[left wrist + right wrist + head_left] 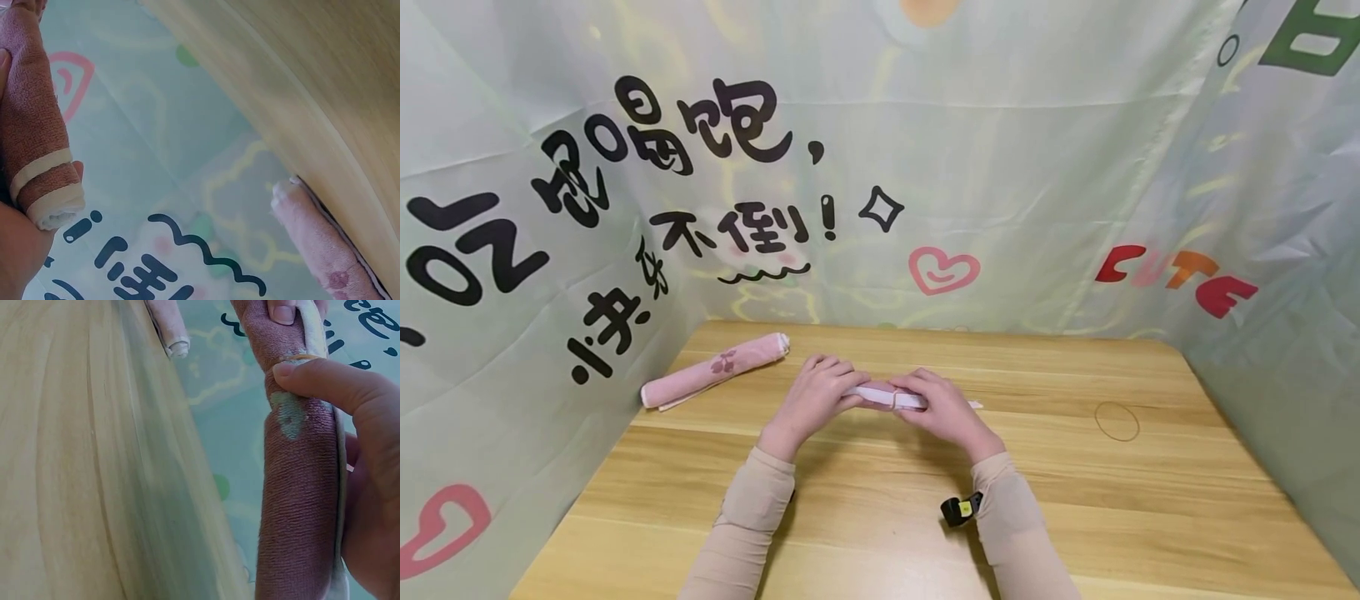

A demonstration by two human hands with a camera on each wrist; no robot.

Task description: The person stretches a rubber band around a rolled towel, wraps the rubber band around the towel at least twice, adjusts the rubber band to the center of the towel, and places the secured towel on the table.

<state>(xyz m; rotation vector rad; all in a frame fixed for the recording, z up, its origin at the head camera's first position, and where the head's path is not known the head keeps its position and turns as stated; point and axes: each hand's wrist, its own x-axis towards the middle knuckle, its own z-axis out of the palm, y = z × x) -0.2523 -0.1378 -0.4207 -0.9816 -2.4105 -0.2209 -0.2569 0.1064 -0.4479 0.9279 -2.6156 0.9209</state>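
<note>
Hands are both curling around the rolled pink towel (887, 397) over the surface (1075, 500): my left hand (815, 394) and right hand (942, 407) are pinching it. Slackening either grip risks unrolling it, I judge.

second rolled towel (715, 370), rubber band (1117, 421), wooden table (1150, 500), printed backdrop (1000, 167)

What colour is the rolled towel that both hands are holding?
The rolled towel is pink with a white edge band, clearest in the right wrist view.

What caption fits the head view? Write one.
Both hands grip a rolled towel; second roll lies left.
</note>
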